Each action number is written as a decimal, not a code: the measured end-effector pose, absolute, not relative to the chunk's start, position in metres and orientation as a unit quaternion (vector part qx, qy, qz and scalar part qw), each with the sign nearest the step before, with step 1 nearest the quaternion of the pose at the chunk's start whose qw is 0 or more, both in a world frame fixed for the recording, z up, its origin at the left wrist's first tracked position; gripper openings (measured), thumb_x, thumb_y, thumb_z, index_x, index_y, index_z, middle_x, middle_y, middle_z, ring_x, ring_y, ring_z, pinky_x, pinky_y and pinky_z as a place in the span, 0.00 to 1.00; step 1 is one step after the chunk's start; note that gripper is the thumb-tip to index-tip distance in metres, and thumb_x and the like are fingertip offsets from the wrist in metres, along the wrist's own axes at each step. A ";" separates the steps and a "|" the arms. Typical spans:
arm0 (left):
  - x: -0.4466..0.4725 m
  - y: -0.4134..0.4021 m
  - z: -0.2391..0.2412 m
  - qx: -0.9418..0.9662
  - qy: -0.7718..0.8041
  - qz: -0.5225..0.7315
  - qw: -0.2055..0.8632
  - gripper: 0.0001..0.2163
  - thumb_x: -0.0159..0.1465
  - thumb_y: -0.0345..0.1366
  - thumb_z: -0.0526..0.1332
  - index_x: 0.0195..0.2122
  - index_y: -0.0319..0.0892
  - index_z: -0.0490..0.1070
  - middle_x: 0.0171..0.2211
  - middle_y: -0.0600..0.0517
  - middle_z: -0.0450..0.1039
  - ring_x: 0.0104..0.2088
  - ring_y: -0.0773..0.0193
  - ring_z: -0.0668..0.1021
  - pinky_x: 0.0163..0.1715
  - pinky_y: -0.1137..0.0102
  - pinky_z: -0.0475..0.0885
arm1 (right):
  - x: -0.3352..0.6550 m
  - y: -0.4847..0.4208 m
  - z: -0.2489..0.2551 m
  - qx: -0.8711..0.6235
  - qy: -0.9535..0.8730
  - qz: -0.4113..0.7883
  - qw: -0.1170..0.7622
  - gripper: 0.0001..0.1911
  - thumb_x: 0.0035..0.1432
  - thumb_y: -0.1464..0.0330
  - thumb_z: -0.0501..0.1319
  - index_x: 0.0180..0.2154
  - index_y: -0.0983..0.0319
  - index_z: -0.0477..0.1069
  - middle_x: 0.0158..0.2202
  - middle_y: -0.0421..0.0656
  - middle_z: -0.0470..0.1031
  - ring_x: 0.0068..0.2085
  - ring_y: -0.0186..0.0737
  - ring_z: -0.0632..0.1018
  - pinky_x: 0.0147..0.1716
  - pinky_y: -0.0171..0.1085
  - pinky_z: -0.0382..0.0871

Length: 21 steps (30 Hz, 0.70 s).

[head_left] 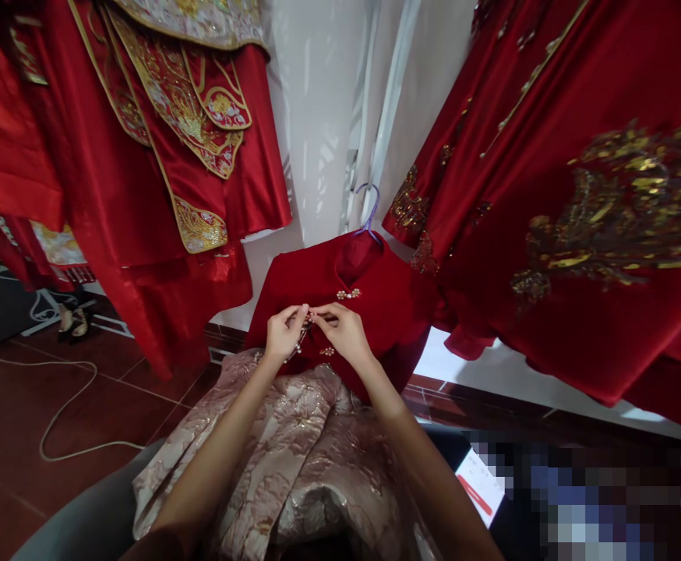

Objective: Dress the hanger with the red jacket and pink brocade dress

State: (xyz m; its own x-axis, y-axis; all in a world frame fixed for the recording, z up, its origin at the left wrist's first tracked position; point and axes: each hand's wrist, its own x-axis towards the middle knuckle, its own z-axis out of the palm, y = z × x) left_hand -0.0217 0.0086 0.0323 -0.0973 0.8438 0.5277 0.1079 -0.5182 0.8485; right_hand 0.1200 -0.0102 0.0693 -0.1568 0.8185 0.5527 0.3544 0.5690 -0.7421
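A small red jacket (pixel 375 312) on a purple hanger (pixel 369 210) lies across my lap, over a pale pink brocade garment (pixel 294 452). My left hand (pixel 282 335) and my right hand (pixel 344 331) meet at the jacket's front, both pinched on a pearl button clasp (pixel 311 318). Another pearl clasp (pixel 347 294) sits higher near the collar, and a third (pixel 327 351) lies just below my hands.
Red embroidered gowns hang at the left (pixel 159 156) and the right (pixel 580 195), with a white wall (pixel 322 117) between them. A pale cable (pixel 65 413) loops over the dark red floor. Shoes (pixel 72 321) stand at the left. A blurred screen (pixel 551 499) lies at the lower right.
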 end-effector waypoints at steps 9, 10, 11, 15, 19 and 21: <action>-0.023 0.008 0.026 0.594 0.401 0.639 0.278 0.13 0.55 0.42 0.64 0.36 0.39 0.76 0.36 0.49 0.78 0.37 0.62 0.79 0.42 0.67 0.74 | 0.117 -0.007 0.059 -0.428 -0.716 0.175 0.524 0.09 0.56 0.68 0.58 0.37 0.59 0.76 0.38 0.42 0.76 0.33 0.34 0.77 0.33 0.33 0.75; -0.024 0.009 0.025 0.595 0.402 0.639 0.275 0.13 0.55 0.42 0.64 0.37 0.39 0.77 0.36 0.49 0.78 0.37 0.62 0.79 0.42 0.67 0.74 | 0.117 -0.007 0.059 -0.428 -0.716 0.174 0.523 0.09 0.56 0.68 0.58 0.38 0.59 0.76 0.38 0.42 0.76 0.33 0.34 0.77 0.33 0.33 0.75; -0.024 0.009 0.025 0.601 0.402 0.636 0.270 0.13 0.56 0.42 0.63 0.37 0.40 0.77 0.37 0.49 0.78 0.37 0.62 0.79 0.42 0.67 0.74 | 0.116 -0.007 0.059 -0.429 -0.715 0.172 0.524 0.10 0.56 0.68 0.58 0.38 0.60 0.76 0.38 0.43 0.76 0.33 0.34 0.77 0.33 0.32 0.75; -0.027 0.007 0.027 0.646 0.387 0.612 0.240 0.11 0.58 0.41 0.62 0.39 0.43 0.77 0.39 0.50 0.78 0.40 0.62 0.79 0.45 0.66 0.73 | 0.117 -0.009 0.062 -0.439 -0.709 0.165 0.527 0.09 0.56 0.68 0.58 0.38 0.61 0.75 0.38 0.44 0.76 0.33 0.34 0.77 0.33 0.32 0.74; -0.029 0.008 0.027 0.675 0.364 0.599 0.233 0.11 0.58 0.39 0.61 0.40 0.43 0.76 0.40 0.49 0.78 0.39 0.63 0.79 0.42 0.67 0.74 | 0.119 -0.008 0.065 -0.450 -0.707 0.163 0.521 0.09 0.55 0.66 0.60 0.36 0.61 0.75 0.36 0.44 0.76 0.33 0.35 0.78 0.34 0.33 0.74; -0.029 0.009 0.026 0.674 0.362 0.598 0.238 0.11 0.58 0.38 0.61 0.41 0.42 0.76 0.40 0.49 0.78 0.38 0.63 0.79 0.40 0.67 0.75 | 0.120 -0.007 0.065 -0.452 -0.706 0.165 0.520 0.08 0.54 0.66 0.60 0.35 0.61 0.75 0.36 0.44 0.76 0.33 0.35 0.78 0.34 0.34 0.74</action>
State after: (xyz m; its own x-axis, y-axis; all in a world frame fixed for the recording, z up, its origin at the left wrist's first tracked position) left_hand -0.0288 0.0090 0.0258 0.0221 0.7729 0.6341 0.2024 -0.6246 0.7543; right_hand 0.1198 -0.0071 0.0646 -0.0505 0.8098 0.5845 0.4671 0.5364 -0.7029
